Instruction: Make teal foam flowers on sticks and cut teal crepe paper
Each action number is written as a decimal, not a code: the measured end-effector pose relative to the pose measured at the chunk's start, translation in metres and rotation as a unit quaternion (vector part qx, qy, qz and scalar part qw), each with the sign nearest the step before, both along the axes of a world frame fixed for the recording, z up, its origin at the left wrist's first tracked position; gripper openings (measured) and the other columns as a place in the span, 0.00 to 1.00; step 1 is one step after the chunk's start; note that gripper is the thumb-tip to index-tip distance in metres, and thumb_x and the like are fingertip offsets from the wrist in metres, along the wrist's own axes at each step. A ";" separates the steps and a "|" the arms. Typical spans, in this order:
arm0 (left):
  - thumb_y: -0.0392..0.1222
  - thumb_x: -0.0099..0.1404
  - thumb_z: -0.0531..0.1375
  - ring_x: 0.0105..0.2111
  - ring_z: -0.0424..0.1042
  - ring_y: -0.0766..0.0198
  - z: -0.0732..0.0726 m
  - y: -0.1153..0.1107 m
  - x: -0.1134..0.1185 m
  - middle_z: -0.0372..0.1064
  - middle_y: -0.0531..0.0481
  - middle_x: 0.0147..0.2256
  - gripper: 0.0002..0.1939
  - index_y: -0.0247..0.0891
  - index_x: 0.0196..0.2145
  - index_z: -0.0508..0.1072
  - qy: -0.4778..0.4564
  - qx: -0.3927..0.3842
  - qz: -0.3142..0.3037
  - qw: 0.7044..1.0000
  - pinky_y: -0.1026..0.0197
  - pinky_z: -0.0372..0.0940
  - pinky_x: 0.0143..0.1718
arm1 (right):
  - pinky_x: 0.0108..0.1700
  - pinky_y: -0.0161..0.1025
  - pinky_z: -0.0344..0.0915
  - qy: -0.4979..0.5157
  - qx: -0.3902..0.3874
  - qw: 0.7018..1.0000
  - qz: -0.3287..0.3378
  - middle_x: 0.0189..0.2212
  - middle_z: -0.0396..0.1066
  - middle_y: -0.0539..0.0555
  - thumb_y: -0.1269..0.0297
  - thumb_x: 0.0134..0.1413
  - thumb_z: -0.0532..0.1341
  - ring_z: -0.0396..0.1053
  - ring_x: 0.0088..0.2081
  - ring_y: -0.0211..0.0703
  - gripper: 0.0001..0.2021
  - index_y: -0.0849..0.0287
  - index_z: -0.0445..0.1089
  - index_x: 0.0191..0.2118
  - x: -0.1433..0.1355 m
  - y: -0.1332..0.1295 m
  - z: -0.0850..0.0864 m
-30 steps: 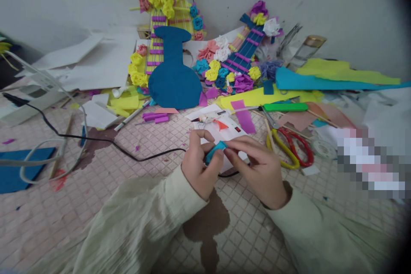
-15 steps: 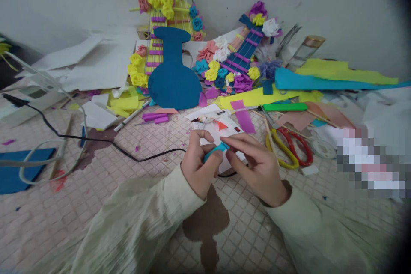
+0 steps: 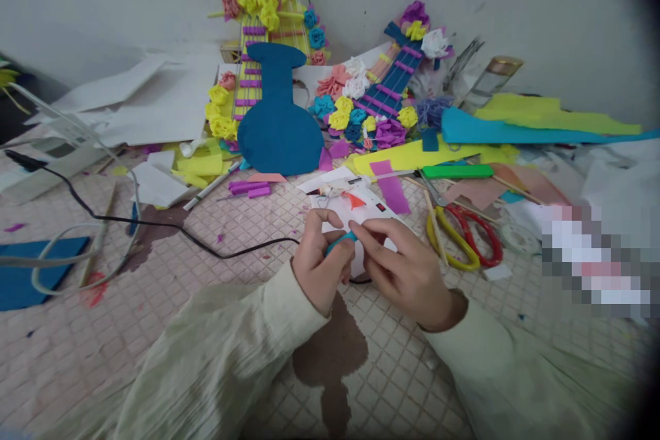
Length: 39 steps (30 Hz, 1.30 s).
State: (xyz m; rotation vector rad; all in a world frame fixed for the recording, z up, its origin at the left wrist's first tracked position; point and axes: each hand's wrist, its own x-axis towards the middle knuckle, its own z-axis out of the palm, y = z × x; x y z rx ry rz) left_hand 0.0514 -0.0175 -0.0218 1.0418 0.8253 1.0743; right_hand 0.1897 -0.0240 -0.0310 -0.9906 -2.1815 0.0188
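Between my hands is a small piece of blue crepe paper [image 3: 343, 240], partly hidden by fingers. My left hand [image 3: 324, 261] pinches it between thumb and curled fingers. At its right end, the fingertips of my right hand [image 3: 405, 265] are closed on the paper. Under both hands lies a white panel [image 3: 335, 206] with a hot glue gun tip, an orange-red scrap [image 3: 353, 201] and a small red switch on it. Behind stands a dark blue guitar-shaped cutout [image 3: 281, 137].
Scissors [image 3: 474, 237] with red and yellow handles and a green-handled cutter [image 3: 456, 172] lie to the right. Paper flowers [image 3: 355, 110] decorate small guitars at the back. A black cable [image 3: 206, 244] crosses the left. Purple rolls [image 3: 250, 188] lie mid-table.
The fingers of my right hand have closed in on the end of the blue paper, and less of the paper shows. My left hand has hardly moved.
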 end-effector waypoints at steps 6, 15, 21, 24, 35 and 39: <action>0.36 0.59 0.50 0.15 0.53 0.73 -0.009 -0.001 -0.005 0.53 0.62 0.17 0.07 0.41 0.33 0.51 0.128 0.132 0.015 0.983 0.69 0.49 0.16 | 0.37 0.45 0.65 -0.100 0.063 0.993 -0.018 0.37 0.66 0.61 0.76 0.51 0.52 0.63 0.37 0.47 0.18 0.67 0.64 0.49 0.003 -0.001 0.006; 0.37 0.52 0.53 0.10 0.47 0.75 0.004 0.011 -0.005 0.49 0.66 0.13 0.13 0.43 0.30 0.48 -0.092 -0.125 -0.085 0.984 0.69 0.53 0.15 | 0.36 0.38 0.64 0.174 -0.034 0.980 -0.090 0.35 0.68 0.55 0.71 0.50 0.57 0.66 0.35 0.39 0.10 0.58 0.69 0.40 -0.003 -0.001 0.005; 0.35 0.51 0.54 0.10 0.49 0.74 0.005 0.017 -0.009 0.51 0.63 0.13 0.13 0.43 0.30 0.50 -0.165 -0.181 -0.119 0.962 0.69 0.53 0.16 | 0.26 0.34 0.58 0.282 -0.191 0.930 -0.138 0.18 0.61 0.47 0.63 0.54 0.53 0.60 0.22 0.34 0.13 0.59 0.66 0.22 0.001 0.005 0.006; 0.36 0.50 0.54 0.10 0.49 0.75 0.004 0.014 -0.007 0.51 0.64 0.13 0.13 0.43 0.31 0.51 -0.142 -0.163 -0.100 0.971 0.69 0.53 0.16 | 0.27 0.34 0.58 0.300 -0.217 0.922 -0.111 0.19 0.61 0.47 0.64 0.55 0.53 0.61 0.23 0.34 0.13 0.60 0.65 0.21 0.001 0.005 0.006; 0.41 0.52 0.55 0.11 0.50 0.75 0.005 0.006 0.001 0.51 0.66 0.14 0.15 0.42 0.35 0.51 -0.025 -0.074 -0.039 0.996 0.68 0.55 0.16 | 0.35 0.36 0.64 0.333 -0.266 0.904 -0.037 0.31 0.70 0.50 0.67 0.48 0.60 0.66 0.33 0.37 0.05 0.56 0.71 0.33 -0.003 0.004 0.007; 0.42 0.52 0.57 0.14 0.54 0.74 0.002 0.004 0.001 0.56 0.63 0.17 0.17 0.42 0.36 0.51 -0.033 -0.017 -0.043 0.998 0.68 0.54 0.18 | 0.31 0.34 0.64 0.364 -0.314 0.875 -0.066 0.27 0.70 0.48 0.64 0.48 0.60 0.65 0.27 0.34 0.05 0.56 0.72 0.32 -0.001 0.006 0.007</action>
